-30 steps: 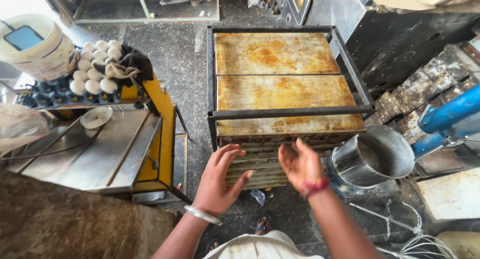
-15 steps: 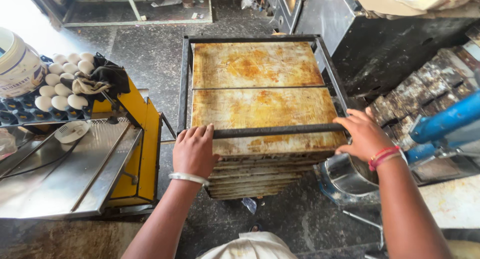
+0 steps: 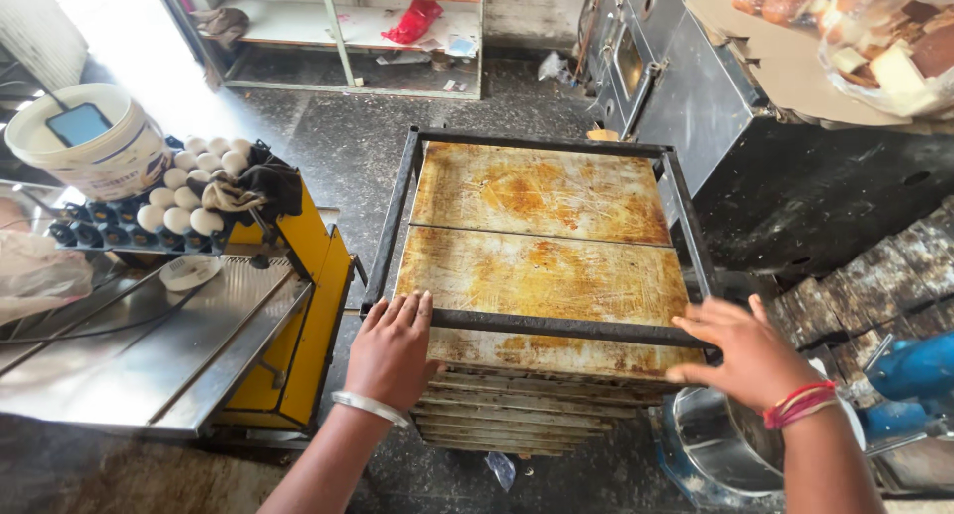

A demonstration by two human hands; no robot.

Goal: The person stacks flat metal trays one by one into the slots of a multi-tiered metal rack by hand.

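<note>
Rack of baking trays, both hands at its front bar

Trays (image 3: 542, 275), rust-stained sheet metal, sit stacked in a dark steel rack (image 3: 397, 211) on the floor, between the yellow machine and the black oven. The top level shows two flat sheets, and more tray edges layer below the front bar (image 3: 556, 327). Loaded like this, the rack probably handles heavy and stiff; the sheets look thin, hard-edged and likely greasy, so the bar looks a safer hold than a tray lip.

The left hand (image 3: 393, 350) lies on that bar near the rack's left corner, fingers together and pointing forward, flat rather than curled around it. The right hand (image 3: 747, 350) is at the bar's right end, fingers spread and loosely bent; whether it grips the bar or only touches it, I cannot tell.

Left of the rack, the yellow machine (image 3: 313, 305) adjoins a steel desk (image 3: 129, 355) carrying an egg crate (image 3: 189, 201) and a white bucket (image 3: 94, 146). Right of the rack, a steel pot (image 3: 715, 449) is half covered by the right wrist. The rack's feet, its lower levels and the tray count stay hidden.
</note>
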